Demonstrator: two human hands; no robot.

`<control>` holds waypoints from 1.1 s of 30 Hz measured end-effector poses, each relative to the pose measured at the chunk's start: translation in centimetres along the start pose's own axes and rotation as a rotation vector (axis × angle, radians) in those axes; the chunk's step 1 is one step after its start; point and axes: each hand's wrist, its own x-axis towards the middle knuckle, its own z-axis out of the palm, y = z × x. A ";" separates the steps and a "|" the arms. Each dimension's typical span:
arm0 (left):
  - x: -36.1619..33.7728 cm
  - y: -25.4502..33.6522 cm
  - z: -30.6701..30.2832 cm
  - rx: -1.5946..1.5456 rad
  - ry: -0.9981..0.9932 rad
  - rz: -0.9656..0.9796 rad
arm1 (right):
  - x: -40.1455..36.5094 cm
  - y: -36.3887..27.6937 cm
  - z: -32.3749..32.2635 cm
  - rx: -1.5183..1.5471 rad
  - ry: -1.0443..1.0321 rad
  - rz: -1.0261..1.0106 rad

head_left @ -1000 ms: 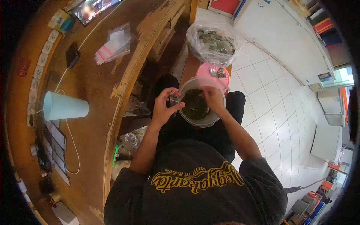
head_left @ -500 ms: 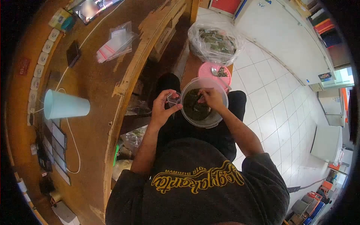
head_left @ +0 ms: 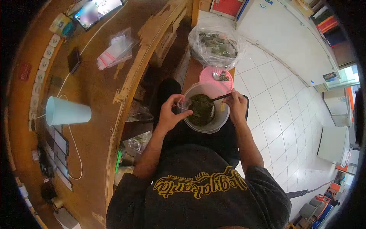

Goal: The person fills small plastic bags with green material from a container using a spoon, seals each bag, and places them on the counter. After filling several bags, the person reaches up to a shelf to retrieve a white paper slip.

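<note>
One big tub [head_left: 220, 121] sits between the legs, likely to stop tipping. Green bits [head_left: 201, 110] lie inside. The right hand [head_left: 238, 107]'s fingers pinch a dark tool [head_left: 222, 97] over them. The left hand [head_left: 167, 116]'s half-curled fingers hold a small clear thing [head_left: 183, 105] near the rim, perhaps for easy reach.

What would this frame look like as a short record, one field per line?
left hand: holds a clear plastic item at the tub's rim
right hand: grips a dark utensil, far end at the green contents
tub: translucent, over the lap
pink plate: beyond the tub, bearing a spoon
large clear bag: beyond the plate, green material inside
table: at left, bearing a light-blue cup
</note>
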 end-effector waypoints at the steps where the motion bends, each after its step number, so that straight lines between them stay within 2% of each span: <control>1: 0.3 0.5 0.4 0.002 -0.002 0.004 | -0.1 -0.8 0.0 0.041 0.030 -0.045; 4: 1.2 1.5 2.3 0.331 0.007 0.143 | -0.7 -3.6 0.0 0.044 0.053 -0.143; 7: 1.8 1.5 4.9 0.413 0.087 0.228 | -2.2 -5.4 1.3 -0.004 0.051 -0.220; 9: 2.1 1.8 6.5 0.364 0.126 0.222 | -3.7 -5.9 2.8 -0.372 0.063 -0.587; 10: 2.3 1.8 7.2 0.281 0.135 0.207 | -4.5 -6.6 2.8 -0.712 -0.057 -0.817; 11: 2.5 1.7 7.7 0.198 0.142 0.191 | -5.2 -7.0 3.1 -0.709 -0.057 -0.822; 13: 2.8 1.0 8.1 0.215 0.173 0.208 | -6.1 -7.4 3.8 -0.905 -0.330 -1.321; 14: 2.9 0.5 7.9 0.170 0.143 0.180 | -6.3 -7.3 3.6 -0.902 -0.331 -1.329; 15: 3.1 0.1 7.8 0.127 0.115 0.150 | -6.2 -7.2 3.1 -0.771 -0.219 -1.344; 16: 3.1 -0.4 7.7 0.133 0.125 0.153 | -6.1 -7.2 2.8 -0.635 -0.113 -1.350; 17: 2.9 -0.8 7.5 0.047 0.134 0.119 | -5.9 -7.1 2.8 -0.624 -0.120 -1.356; 19: 2.6 -1.1 7.0 -0.016 0.167 0.103 | -5.0 -6.9 3.7 -0.791 0.030 -1.121; 21: 2.2 -0.7 7.1 -0.621 0.227 -0.073 | -3.2 -2.2 2.7 -0.912 -0.311 -0.707; 22: 2.2 -1.1 6.8 -0.605 0.254 -0.042 | -2.2 -0.1 2.7 -1.020 -0.518 -0.869; 24: 2.4 -2.0 6.2 -0.869 0.200 -0.083 | -3.0 2.2 3.3 -1.320 -0.905 -0.621; 25: 2.6 -1.1 5.4 -0.865 0.219 -0.061 | -3.4 4.1 3.2 -1.342 -0.925 -0.341; 26: 2.5 0.4 4.5 -0.747 0.155 -0.088 | -3.4 5.3 3.2 -1.351 -0.931 -0.054; 27: 2.2 1.2 3.9 -0.629 0.091 -0.121 | -3.0 4.7 3.5 -1.356 -0.943 -0.069; 28: 2.2 0.7 3.5 -0.504 0.074 -0.008 | -3.0 3.6 3.7 -1.320 -1.021 -0.076; 30: 1.6 0.2 3.4 -0.421 0.092 -0.001 | -3.4 1.3 4.2 -1.286 -1.098 -0.092; 32: 1.4 -0.4 3.5 -0.336 0.109 0.014 | -3.8 -0.7 4.6 -0.838 -0.757 -0.358; 33: 1.3 -0.4 3.7 -0.253 0.075 0.032 | -3.6 -1.3 4.6 -0.839 -0.761 -0.368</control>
